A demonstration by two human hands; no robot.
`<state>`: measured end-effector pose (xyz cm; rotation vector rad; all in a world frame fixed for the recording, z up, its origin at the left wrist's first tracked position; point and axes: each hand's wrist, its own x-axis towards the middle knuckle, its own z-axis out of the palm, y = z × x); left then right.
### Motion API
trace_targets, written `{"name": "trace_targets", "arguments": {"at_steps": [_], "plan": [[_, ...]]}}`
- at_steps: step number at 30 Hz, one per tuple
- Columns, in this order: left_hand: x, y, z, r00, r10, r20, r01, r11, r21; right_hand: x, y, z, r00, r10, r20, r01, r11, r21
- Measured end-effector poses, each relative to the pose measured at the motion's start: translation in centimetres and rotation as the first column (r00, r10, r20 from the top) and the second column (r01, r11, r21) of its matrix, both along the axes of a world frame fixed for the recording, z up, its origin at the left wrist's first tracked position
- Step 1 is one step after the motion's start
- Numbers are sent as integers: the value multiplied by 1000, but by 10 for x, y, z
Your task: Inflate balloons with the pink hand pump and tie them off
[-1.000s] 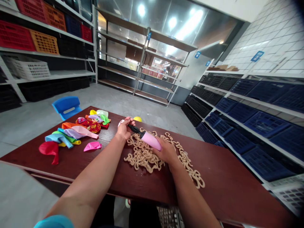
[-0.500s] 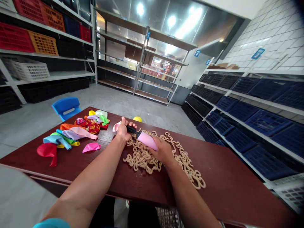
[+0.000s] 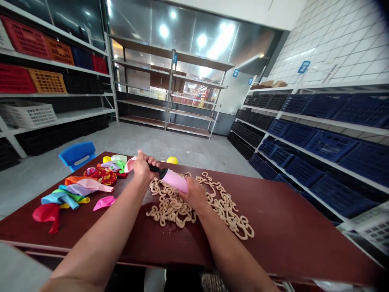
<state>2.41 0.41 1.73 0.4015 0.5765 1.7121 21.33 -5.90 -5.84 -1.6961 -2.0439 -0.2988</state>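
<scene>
A pink pump (image 3: 175, 180) with a black nozzle end is held above the table (image 3: 273, 227). My left hand (image 3: 143, 167) is closed around the black end, with a light pink balloon (image 3: 130, 164) at its far side. My right hand (image 3: 194, 192) wraps round the pink body's lower end. Below and beside both hands lies a tangled heap of beige curly strands (image 3: 173, 207). Left of my left arm are a bright pink balloon (image 3: 104, 203), a red balloon (image 3: 48, 216) and several other flat balloons (image 3: 89, 185).
A blue chair (image 3: 77, 154) stands behind the table's left corner. A yellow round object (image 3: 172, 160) shows beyond the far edge. Shelves with crates (image 3: 331, 144) line the right side, others the left; a bare rack (image 3: 168, 101) stands at the back.
The view has tilted up and shifted, so the table contents sit further left. The hands keep hold of the pump, and its pink body shows slightly less extended from the black end.
</scene>
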Motion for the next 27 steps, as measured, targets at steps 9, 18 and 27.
{"name": "trace_targets", "arguments": {"at_steps": [9,18,27], "plan": [[-29,24,77,962,65,-264,-58,998,34,1,1,4,987,-13,-159,9,1000,-26],[3,11,57,958,40,-284,-25,998,56,3,1,-8,978,-30,-205,22,999,-42],[45,-1,38,957,-66,-283,89,994,70,10,5,-11,968,-17,-252,16,1000,-6]]}}
